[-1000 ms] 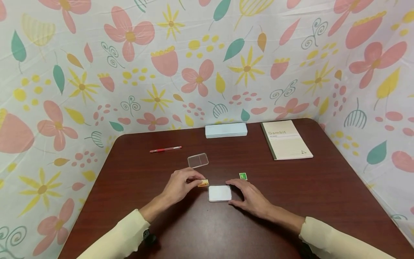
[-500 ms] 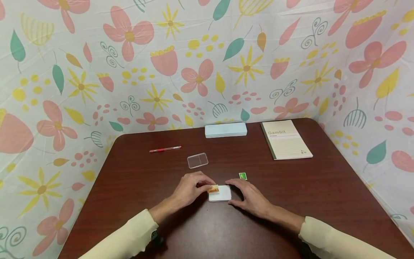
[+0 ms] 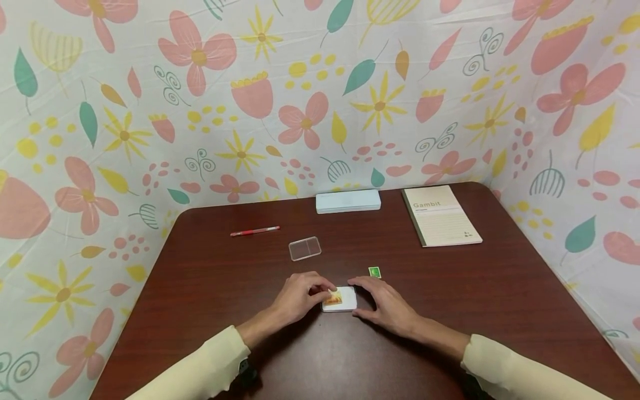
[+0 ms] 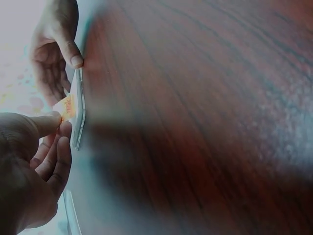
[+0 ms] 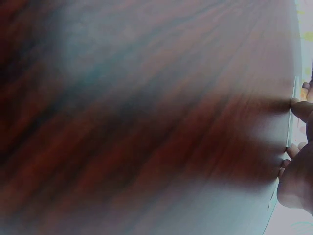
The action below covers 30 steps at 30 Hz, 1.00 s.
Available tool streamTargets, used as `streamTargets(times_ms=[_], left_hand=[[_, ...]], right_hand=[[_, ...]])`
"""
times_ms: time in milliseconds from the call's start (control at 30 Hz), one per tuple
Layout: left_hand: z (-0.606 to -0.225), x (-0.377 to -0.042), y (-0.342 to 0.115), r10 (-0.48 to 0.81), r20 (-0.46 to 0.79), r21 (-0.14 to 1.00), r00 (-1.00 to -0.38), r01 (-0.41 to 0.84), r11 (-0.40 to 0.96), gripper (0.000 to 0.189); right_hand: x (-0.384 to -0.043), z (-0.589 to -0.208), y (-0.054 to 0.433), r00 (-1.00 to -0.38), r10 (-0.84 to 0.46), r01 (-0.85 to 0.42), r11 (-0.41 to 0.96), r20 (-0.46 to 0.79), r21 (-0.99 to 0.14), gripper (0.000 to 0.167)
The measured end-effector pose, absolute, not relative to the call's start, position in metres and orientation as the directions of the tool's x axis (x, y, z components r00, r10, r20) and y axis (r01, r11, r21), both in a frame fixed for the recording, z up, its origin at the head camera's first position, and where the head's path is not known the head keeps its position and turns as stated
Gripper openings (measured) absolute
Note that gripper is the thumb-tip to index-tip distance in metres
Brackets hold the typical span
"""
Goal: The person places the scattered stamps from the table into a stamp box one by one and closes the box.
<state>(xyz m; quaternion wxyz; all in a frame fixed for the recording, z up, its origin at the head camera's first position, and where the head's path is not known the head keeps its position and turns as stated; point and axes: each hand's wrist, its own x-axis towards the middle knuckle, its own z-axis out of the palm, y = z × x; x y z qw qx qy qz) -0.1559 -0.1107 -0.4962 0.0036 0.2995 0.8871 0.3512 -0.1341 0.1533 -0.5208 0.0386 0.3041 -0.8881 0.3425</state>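
Orange stamp [image 3: 333,300] now over the left half of the white pad [image 3: 349,298], in from beside the clear case [image 3: 340,311].
My left hand [image 3: 299,294] has carried it across, fingers pinching its left edge; whether it lies flat I cannot tell. My right hand [image 3: 387,305] braces the case's right end between thumb and index. I judge placement nearly made, release pending; green stamp [image 3: 374,272] lies on the desk [image 3: 200,266].
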Motion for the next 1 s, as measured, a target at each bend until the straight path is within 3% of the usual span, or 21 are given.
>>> streamTargets(times_ms=[400,1000], left_hand=[[-0.5043,-0.1580,-0.1060,0.530,0.209,0.566,-0.822,0.544,0.620,0.008],[-0.5024,-0.1566,-0.1041,0.523,0.203,0.567,-0.828,0.535,0.627,0.008]], right_hand=[[-0.1334,-0.5191,0.1529,-0.814,-0.517,-0.560,0.575,0.265,-0.596,0.065],[-0.1332,-0.5194,0.1533,-0.810,-0.515,-0.569,0.571,0.282,-0.592,0.064]])
